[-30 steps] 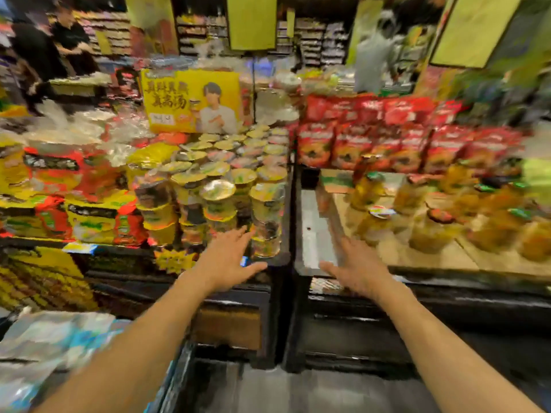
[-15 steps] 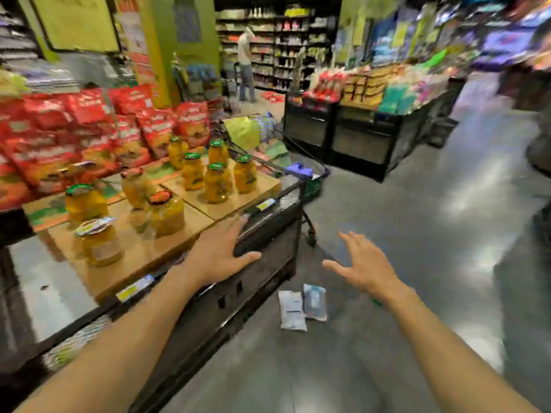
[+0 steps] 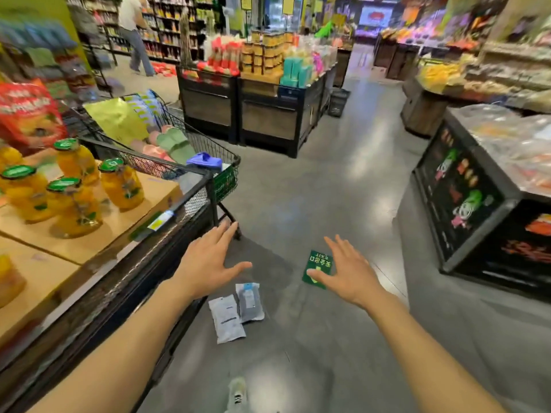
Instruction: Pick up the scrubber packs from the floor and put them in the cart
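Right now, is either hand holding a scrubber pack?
No: both packs lie on the floor, while the left hand and right hand hover open above them.

Two scrubber packs [image 3: 236,311], two hands [image 3: 208,260], one cart [image 3: 185,162], one floor sign [image 3: 318,267].

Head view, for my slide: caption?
Open left hand and right hand above two grey plastic scrubber packs on floor, wire cart beyond.
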The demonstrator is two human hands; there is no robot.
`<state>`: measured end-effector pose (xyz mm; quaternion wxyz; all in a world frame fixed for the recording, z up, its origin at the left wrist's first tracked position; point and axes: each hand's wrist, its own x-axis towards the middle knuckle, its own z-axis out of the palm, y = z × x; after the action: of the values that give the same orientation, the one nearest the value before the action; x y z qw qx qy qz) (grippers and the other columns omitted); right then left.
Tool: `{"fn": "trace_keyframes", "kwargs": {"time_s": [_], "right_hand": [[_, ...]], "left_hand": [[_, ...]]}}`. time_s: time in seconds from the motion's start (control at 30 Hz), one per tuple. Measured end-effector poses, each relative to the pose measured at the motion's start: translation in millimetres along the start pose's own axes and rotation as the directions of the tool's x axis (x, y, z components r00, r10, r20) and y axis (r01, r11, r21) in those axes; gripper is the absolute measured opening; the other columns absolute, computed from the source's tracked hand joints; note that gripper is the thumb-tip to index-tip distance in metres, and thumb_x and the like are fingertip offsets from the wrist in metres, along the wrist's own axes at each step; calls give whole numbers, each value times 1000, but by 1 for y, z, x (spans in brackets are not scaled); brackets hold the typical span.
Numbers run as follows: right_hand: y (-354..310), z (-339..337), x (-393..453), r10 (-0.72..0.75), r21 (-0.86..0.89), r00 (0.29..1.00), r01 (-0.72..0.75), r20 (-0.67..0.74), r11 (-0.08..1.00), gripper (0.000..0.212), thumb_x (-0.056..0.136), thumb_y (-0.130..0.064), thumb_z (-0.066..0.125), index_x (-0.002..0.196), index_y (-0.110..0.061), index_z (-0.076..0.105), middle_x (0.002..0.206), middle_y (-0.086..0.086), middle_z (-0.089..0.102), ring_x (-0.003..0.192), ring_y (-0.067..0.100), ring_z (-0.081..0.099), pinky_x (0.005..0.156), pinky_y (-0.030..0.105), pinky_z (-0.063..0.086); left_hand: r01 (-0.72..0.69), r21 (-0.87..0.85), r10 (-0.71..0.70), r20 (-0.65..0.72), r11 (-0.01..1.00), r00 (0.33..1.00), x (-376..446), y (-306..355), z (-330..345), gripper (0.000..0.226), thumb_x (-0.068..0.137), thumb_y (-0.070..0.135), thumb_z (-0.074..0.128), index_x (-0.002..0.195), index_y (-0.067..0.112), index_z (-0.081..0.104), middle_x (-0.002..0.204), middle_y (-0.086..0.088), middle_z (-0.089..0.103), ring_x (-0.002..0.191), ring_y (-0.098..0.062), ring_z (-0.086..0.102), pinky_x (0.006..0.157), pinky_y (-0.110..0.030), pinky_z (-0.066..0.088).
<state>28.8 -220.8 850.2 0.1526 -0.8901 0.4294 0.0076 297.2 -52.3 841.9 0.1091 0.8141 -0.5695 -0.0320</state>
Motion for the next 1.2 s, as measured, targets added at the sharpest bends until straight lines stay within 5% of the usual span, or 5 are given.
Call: {"fn": "trace_keyframes", "kwargs": {"time_s": [0.3, 0.57, 0.77, 0.87, 1.2], "right_hand": [[-26, 12, 181, -58, -3, 996, 58, 72, 998, 101, 87, -79, 48, 164, -27, 11, 174, 1, 5, 160, 20, 5, 129, 42, 10], [-4, 83, 318, -85, 4, 970, 87, 228, 996, 99, 88, -78, 48, 165, -27, 11, 174, 1, 5, 160, 21, 6, 129, 43, 10], [11, 206, 415, -175, 26, 929, 176, 328, 984, 96, 91, -76, 47, 165, -27, 9, 174, 0, 3, 160, 20, 4, 129, 42, 9], [28, 283, 460, -196, 4, 913, 209, 358, 978, 98, 90, -78, 45, 165, -28, 8, 174, 1, 3, 160, 20, 5, 129, 42, 11], [89, 592, 562, -275, -65, 903, 313, 331, 948, 107, 81, -83, 46, 164, -23, 13, 172, 8, 16, 158, 25, 17, 127, 44, 21]], "left_hand": [[117, -88, -117, 3, 989, 993, 129, -76, 40, 109, 77, 89, 20, 165, 26, 6, 171, -6, 17, 158, -26, 17, 124, -50, 25], [293, -195, -281, 83, 936, 956, 214, -122, 125, 121, 72, 99, 15, 164, 22, 8, 171, -5, 18, 158, -25, 17, 126, -50, 24], [414, -255, -389, 146, 874, 910, 269, -156, 240, 123, 73, 98, 23, 164, 17, 7, 171, -7, 17, 158, -24, 17, 127, -43, 21], [445, -299, -415, 161, 844, 896, 286, -186, 316, 110, 84, 81, 48, 164, 17, 10, 170, -5, 20, 157, -23, 18, 126, -41, 21], [541, -372, -483, 244, 755, 841, 287, -295, 655, 103, 86, 60, 68, 164, 24, 11, 171, -2, 20, 156, -19, 21, 127, -42, 21]]}}
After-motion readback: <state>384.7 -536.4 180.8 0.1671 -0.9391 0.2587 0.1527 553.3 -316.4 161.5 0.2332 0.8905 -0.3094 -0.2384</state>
